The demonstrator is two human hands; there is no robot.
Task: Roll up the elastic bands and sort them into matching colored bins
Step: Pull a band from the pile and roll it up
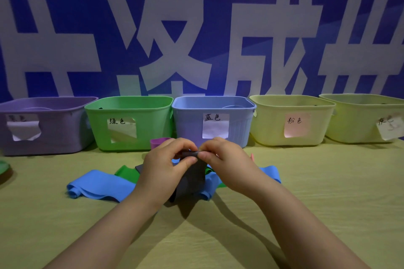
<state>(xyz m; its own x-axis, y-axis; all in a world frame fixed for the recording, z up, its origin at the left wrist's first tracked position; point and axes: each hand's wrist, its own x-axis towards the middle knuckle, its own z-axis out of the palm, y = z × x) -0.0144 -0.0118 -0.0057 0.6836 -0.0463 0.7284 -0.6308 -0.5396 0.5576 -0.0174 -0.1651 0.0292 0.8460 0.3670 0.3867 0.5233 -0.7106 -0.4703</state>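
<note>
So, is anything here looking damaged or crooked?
Yes, two labels. The right label on the far-right bin hangs tilted; the left label on the purple bin is torn along its bottom.

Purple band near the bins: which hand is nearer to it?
Left. The left hand sits just in front of the purple band; the right hand is farther off to its right.

Single wide-angle view from the head, facing forward and down over the tabletop (328, 203). Close above the left hand (161, 166) and right hand (229, 166), meeting at mid-frame. Square-on to a row of bins (153, 131) along the far edge, blue banner (216, 17) behind filling the upper half.
</note>
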